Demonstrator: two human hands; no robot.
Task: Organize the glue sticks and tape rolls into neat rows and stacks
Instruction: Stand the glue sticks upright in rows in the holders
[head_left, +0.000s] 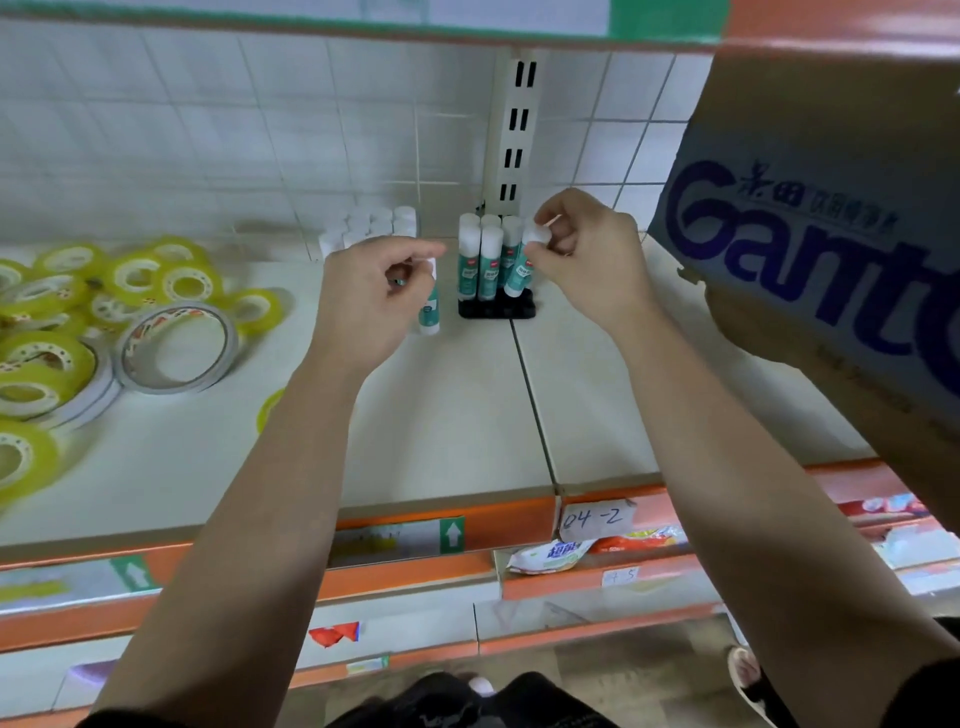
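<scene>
Little finished so far, by judgement: glue side under way, tape side untouched.

Shelf (457, 415), pale, orange front edge: carries everything noted here.

Tape rolls (78, 322): loose heap at left end of shelf, yellow-green ones overlapping and leaning. Wide white roll (176, 345) propped at heap's right side; one more yellow roll (270, 410) half hidden behind left forearm. No row, no stack anywhere. Whole sorting still to do.

Glue sticks (480, 260): a handful upright and teal-labelled, close together near back edge. White-capped cluster (371, 226) packed tight against back edge to their left, blurred, probably more sticks already set.

Containers. Cardboard box (810, 249), blue lettering, tilted at right end of shelf; contents not visible. Black holder (496, 307) near back edge, on seam between two shelf boards, just in front of slotted upright (514, 135). Holds the teal-labelled handful in rear slots; front slots seemingly vacant, so room for more.

Left hand (374, 296): fingers curled, thumb and forefinger pinching white cap of one stick (430, 309), upright, just left of holder and outside it. Touching shelf or not: cannot tell.

Right hand (582, 249): fingertips closed narrow on cap of another stick (522, 270), tilted, lower end down at holder's right side, likely bound for a slot.
</scene>
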